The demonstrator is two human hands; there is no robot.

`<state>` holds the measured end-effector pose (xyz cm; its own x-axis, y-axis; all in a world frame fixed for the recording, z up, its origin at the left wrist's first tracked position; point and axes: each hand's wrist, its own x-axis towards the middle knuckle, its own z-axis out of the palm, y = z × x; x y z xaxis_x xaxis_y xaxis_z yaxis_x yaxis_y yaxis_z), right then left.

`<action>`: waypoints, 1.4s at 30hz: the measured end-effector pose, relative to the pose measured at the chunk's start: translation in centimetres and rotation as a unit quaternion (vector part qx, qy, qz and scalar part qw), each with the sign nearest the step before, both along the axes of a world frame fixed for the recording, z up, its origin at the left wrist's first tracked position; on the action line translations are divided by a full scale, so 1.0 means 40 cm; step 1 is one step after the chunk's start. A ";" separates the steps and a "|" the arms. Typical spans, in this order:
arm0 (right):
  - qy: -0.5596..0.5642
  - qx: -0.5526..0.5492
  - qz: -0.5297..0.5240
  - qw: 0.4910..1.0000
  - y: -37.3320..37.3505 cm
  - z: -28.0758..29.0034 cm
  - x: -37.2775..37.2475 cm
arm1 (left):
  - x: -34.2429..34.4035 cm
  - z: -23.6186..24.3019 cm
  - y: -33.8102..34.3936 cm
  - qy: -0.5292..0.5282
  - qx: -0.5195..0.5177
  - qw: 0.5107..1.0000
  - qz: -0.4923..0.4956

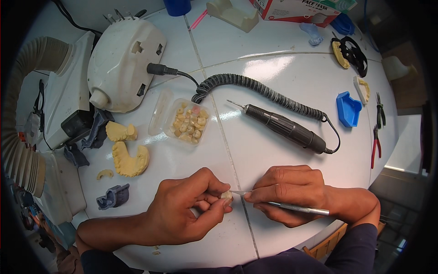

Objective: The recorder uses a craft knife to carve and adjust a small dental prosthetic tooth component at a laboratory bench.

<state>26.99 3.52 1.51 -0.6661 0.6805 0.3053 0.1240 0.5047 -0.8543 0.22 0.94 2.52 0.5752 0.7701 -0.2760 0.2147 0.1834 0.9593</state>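
My left hand (187,210) pinches a small cream piece, likely a dental crown (226,195), between thumb and fingers near the lower middle of the view. My right hand (289,192) grips a slim metal-handled knife (315,210), its thin blade reaching leftward to the cream piece. Above my hands lies a black rotary handpiece (285,128) on a coiled cord. An open clear box (180,139) of tooth-shaped pieces sits up and to the left of them. Yellow dental casts (130,162) and a grey moulded piece (112,198) lie left of my left hand.
A white control unit (114,68) and a ribbed hose (25,68) occupy the left. On the tiled table's (237,59) right are a blue tray (346,107), pliers (375,146) and a black articulator (356,55). A red-white box (287,9) stands at the back.
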 end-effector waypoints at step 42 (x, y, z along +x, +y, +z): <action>-0.003 0.027 -0.006 1.000 -0.006 -0.003 -0.007 | 0.007 0.002 0.001 0.005 -0.010 1.000 0.006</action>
